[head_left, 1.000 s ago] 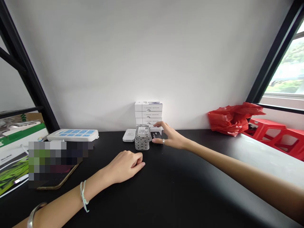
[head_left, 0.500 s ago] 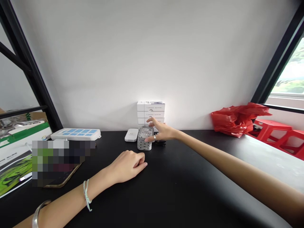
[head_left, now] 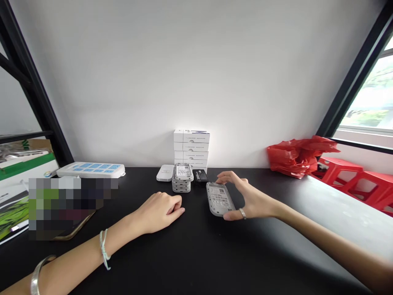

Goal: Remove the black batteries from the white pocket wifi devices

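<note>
Our right hand [head_left: 253, 200], grip clamped on one grey device [head_left: 220, 199], label up.
Thumb at the near end, fingers at the far; newly come away from the stack [head_left: 181, 186], so we have one unit separate in hand. Device tilted, over the counter [head_left: 190, 258], right of the stack and nearer us. Right forearm angled in from lower right, our left hand [head_left: 161, 209] resting curled, fingers folded together, nothing visible in it.

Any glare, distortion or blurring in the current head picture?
Head view: the window is partly blown out; glare whitens the black tabletop at right; black posts lean, probably wide-angle distortion; mosaic hides much of the phone; print on the grey device in the right hand is illegible.
</note>
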Available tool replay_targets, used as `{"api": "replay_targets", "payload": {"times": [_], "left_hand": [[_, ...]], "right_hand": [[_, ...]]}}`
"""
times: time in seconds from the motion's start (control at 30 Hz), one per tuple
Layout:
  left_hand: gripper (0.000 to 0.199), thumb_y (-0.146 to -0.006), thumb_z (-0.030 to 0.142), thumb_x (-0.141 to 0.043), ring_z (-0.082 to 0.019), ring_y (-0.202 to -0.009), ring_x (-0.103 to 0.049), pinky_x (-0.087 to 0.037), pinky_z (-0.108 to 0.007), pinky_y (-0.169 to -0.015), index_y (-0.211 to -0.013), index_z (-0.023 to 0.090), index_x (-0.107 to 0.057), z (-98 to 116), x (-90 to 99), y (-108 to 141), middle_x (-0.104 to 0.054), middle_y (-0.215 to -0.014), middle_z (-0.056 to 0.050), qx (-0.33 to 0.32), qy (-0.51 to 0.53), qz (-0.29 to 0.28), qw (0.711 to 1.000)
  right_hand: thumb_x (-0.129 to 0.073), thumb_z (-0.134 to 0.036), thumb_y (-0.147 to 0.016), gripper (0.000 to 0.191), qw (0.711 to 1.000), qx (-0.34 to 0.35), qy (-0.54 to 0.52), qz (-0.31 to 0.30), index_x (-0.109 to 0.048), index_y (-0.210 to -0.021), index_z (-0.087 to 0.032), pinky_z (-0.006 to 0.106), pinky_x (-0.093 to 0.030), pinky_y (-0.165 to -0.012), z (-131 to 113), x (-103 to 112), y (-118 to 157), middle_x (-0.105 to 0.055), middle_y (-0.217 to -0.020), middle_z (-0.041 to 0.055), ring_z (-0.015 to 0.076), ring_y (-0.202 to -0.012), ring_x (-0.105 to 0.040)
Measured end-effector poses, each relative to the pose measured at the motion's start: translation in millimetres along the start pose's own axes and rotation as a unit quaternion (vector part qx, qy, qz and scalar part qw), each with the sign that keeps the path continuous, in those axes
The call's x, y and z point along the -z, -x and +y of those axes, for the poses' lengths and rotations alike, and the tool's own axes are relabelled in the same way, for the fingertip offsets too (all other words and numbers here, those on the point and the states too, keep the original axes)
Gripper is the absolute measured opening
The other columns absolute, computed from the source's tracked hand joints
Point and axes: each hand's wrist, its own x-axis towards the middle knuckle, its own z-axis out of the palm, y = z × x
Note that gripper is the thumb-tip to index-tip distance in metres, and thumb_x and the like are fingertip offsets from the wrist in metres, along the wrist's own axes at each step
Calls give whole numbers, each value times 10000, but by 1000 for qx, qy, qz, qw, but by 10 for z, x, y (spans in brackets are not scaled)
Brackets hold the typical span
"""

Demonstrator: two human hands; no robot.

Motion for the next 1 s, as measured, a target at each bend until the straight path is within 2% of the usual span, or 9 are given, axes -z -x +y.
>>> {"api": "replay_targets", "payload": {"times": [0.17,0.3,0.4,0.47,0.5,0.57,0.67,0.83,1.0], "left_hand": [[331,-883,337,-427,-99,-433,-366,-285,-241,-498,-592,196,-358,32,-26,-19,-410,-489,54,-8,-21,13,1000],[243,-869,264,-449,-121,-496,-434,-301,-259,-527,-640,201,-396,171,88,-165,-477,-555,43,-90,-106,47,989],[126,-864,220,-460,-170,-711,-535,-373,-301,-700,-741,195,-472,283,258,-445,-576,-768,-7,-127,-165,90,974],[78,-856,261,-498,-207,-857,-547,-370,-348,-837,-833,189,-520,316,357,-694,-602,-917,-37,-96,-163,59,980],[125,-838,305,-533,-232,-930,-537,-369,-365,-868,-890,191,-536,316,389,-821,-605,-981,-47,-67,-151,21,986],[312,-741,429,-641,-306,-1039,-497,-410,-376,-821,-937,199,-561,293,416,-1059,-619,-1006,-64,-35,-136,-36,989],[560,-565,537,-747,-360,-1105,-458,-454,-362,-737,-985,210,-573,227,385,-1322,-625,-1040,-86,-10,-119,-90,989],[788,-497,580,-759,-291,-1028,-533,-474,-350,-744,-1148,224,-493,107,322,-1498,-539,-1208,-103,13,-77,-119,990],[985,-498,607,-746,-311,-1127,-479,-463,-370,-815,-1312,231,-339,119,301,-1440,-531,-1218,-104,19,-46,-115,992]], "right_hand": [[-769,-551,-553,871,999,-27,-16,-39,-322,-1258,-303,533,-318,-951,140,-78,149,-484,-1282,94,372,-1148,-444],[-772,-562,-551,863,998,-24,-33,-55,-334,-1251,-315,548,-294,-971,120,-84,158,-459,-1308,83,375,-1144,-441],[-763,-578,-573,882,996,-25,-45,-69,-290,-1274,-328,547,-264,-999,116,-82,179,-431,-1348,73,370,-1185,-411],[-779,-582,-552,944,995,-30,-56,-77,-247,-1293,-337,537,-267,-1005,128,-81,194,-415,-1371,69,367,-1212,-385],[-792,-581,-532,981,994,-33,-60,-82,-233,-1301,-340,528,-275,-1004,136,-81,200,-406,-1384,69,368,-1220,-375],[-809,-580,-500,1030,993,-36,-66,-90,-223,-1314,-345,515,-293,-1000,152,-79,207,-385,-1407,70,370,-1230,-362],[-808,-582,-502,1062,993,-35,-68,-95,-196,-1341,-359,528,-287,-1003,170,-71,211,-370,-1427,72,381,-1248,-348],[-803,-573,-525,1090,992,-29,-77,-98,-137,-1363,-370,567,-256,-1016,184,-60,216,-387,-1423,86,386,-1279,-329],[-811,-561,-518,1138,991,-32,-85,-96,-87,-1373,-364,592,-243,-1027,191,-71,211,-393,-1407,110,377,-1295,-332]]}}
